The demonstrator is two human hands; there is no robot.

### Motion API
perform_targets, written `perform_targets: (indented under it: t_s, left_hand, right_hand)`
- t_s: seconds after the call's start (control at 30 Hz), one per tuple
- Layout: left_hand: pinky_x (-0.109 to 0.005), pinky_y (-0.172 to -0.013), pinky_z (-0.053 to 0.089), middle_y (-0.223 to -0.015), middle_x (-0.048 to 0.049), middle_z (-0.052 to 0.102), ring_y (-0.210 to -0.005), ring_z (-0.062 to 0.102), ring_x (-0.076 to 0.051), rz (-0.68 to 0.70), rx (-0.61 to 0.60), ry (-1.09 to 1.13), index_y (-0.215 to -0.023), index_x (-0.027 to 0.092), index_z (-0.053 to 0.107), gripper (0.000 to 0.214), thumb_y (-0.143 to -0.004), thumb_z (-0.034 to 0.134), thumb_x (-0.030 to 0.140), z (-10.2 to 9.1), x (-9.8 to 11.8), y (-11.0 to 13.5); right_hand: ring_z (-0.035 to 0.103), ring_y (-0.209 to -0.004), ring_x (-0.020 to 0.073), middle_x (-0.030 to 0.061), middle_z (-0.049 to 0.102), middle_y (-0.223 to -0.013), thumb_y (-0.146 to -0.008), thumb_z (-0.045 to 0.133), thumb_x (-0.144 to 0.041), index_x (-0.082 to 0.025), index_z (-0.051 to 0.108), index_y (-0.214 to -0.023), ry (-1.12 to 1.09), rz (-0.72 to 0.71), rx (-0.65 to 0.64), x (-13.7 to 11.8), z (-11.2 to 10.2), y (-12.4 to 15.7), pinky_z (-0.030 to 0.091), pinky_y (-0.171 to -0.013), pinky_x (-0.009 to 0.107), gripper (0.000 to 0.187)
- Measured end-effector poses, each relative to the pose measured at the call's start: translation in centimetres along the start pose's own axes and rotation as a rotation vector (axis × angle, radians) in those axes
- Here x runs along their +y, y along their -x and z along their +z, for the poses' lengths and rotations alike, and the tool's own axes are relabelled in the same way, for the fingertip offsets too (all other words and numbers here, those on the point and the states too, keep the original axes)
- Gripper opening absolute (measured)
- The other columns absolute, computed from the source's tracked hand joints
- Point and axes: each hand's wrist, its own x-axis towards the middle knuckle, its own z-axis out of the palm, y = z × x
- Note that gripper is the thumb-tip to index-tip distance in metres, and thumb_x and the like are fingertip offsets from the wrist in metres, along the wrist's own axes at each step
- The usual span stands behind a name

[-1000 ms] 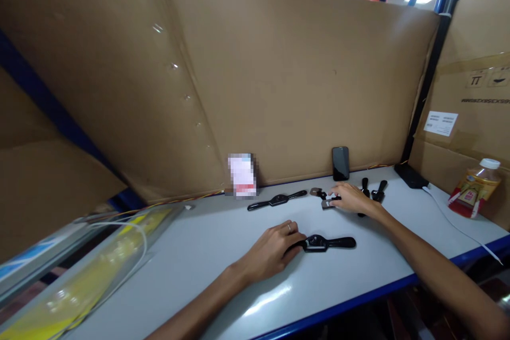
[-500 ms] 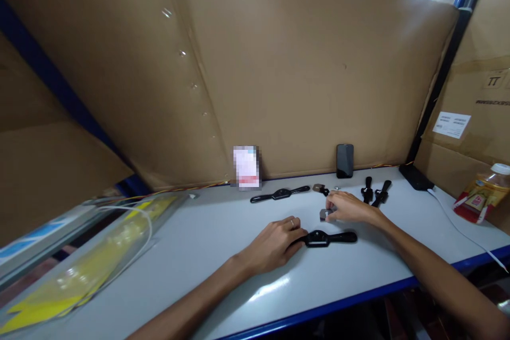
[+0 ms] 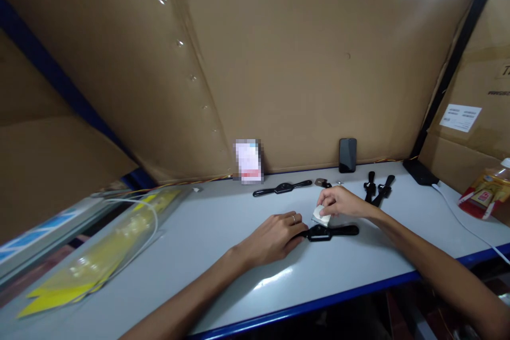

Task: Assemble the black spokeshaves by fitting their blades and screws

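Note:
My left hand point(image 3: 279, 234), with a ring on one finger, is closed round the left handle of a black spokeshave body point(image 3: 345, 230) lying on the grey-white table. Between the thumb and fingers of my right hand point(image 3: 346, 205) is a flat metal blade point(image 3: 321, 215), tilted and shining pale in the light. It is just above and behind the middle of the spokeshave; whether they touch I cannot tell. Farther back lie a second black spokeshave point(image 3: 283, 187), another blade point(image 3: 320, 182) with a small black part beside it, and a small shiny piece point(image 3: 339, 183).
Two black handled pieces point(image 3: 370, 187) lie to the right, near a dark box point(image 3: 419, 171) with a white cable. A phone point(image 3: 348, 155) leans on the cardboard wall point(image 3: 287, 74). A bottle point(image 3: 484, 191) stands far right. Plastic bags with yellow point(image 3: 107, 249) lie left.
My right hand has moved slightly left, and the blade has tilted up, turning from dark grey to bright. My left hand keeps its hold on the spokeshave. The view has shifted slightly.

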Motion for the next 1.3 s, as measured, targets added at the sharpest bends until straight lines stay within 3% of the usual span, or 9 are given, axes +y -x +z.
perform_targets:
  t_s: [0.1,0.2,0.5,1.17,1.23,1.3]
  left_hand:
    - [-0.032,-0.072,0.049,-0.094,-0.0058,0.066,-0.085,0.063,-0.021,0.022,0.008,-0.059,-0.106,0.019,0.066,0.021,-0.103,0.046,0.022,0.3,0.0,0.0]
    - [-0.032,-0.070,0.049,-0.092,-0.0056,0.066,-0.083,0.063,-0.020,0.041,0.007,-0.120,-0.104,0.018,0.066,0.022,-0.105,0.044,0.021,0.3,0.0,0.1]
    - [-0.033,-0.068,0.049,-0.088,-0.0064,0.064,-0.082,0.062,-0.020,0.072,0.024,-0.163,-0.103,0.016,0.067,0.030,-0.105,0.037,0.016,0.0,0.1,0.1]
    - [-0.036,-0.076,0.051,-0.094,-0.0065,0.064,-0.089,0.062,-0.023,0.019,-0.020,-0.138,-0.106,0.018,0.066,0.019,-0.102,0.047,0.020,0.2,0.2,0.0]
    - [-0.036,-0.076,0.050,-0.094,-0.0065,0.064,-0.089,0.061,-0.023,0.011,-0.017,-0.134,-0.107,0.018,0.065,0.018,-0.102,0.049,0.022,0.2,0.2,0.0]
    - [-0.036,-0.074,0.049,-0.094,-0.0064,0.063,-0.089,0.061,-0.023,0.008,-0.010,-0.123,-0.107,0.019,0.065,0.017,-0.101,0.050,0.023,0.1,0.2,0.1]
  right_hand:
    - [0.054,-0.053,0.0116,-0.0023,0.065,-0.062,-0.072,0.076,-0.029,-0.016,0.067,-0.081,-0.070,-0.040,-0.078,0.6,0.6,-0.2,0.040,-0.051,0.023,0.018]
    - [0.055,-0.054,0.0120,-0.0017,0.064,-0.062,-0.073,0.076,-0.033,-0.016,0.071,-0.079,-0.070,-0.089,-0.073,1.6,1.3,-0.7,0.040,-0.051,0.022,0.019]
    - [0.053,-0.054,0.0107,-0.0029,0.063,-0.062,-0.074,0.069,-0.015,-0.014,0.077,-0.090,-0.004,-0.027,-0.154,2.2,1.2,-0.9,0.043,-0.054,0.023,0.018]
    - [0.058,-0.056,0.0127,-0.0014,0.064,-0.062,-0.074,0.069,-0.017,-0.014,0.075,-0.082,0.031,-0.011,-0.166,2.0,1.2,-0.9,0.046,-0.057,0.024,0.011]
    - [0.059,-0.058,0.0133,-0.0001,0.066,-0.064,-0.077,0.067,-0.019,-0.014,0.076,-0.085,0.071,-0.036,-0.105,1.6,0.6,-0.8,0.045,-0.057,0.023,0.013]
    - [0.060,-0.061,0.0137,0.0019,0.068,-0.068,-0.084,0.064,-0.022,-0.013,0.077,-0.089,0.166,-0.069,0.059,1.3,-0.7,-0.7,0.044,-0.058,0.023,0.017]
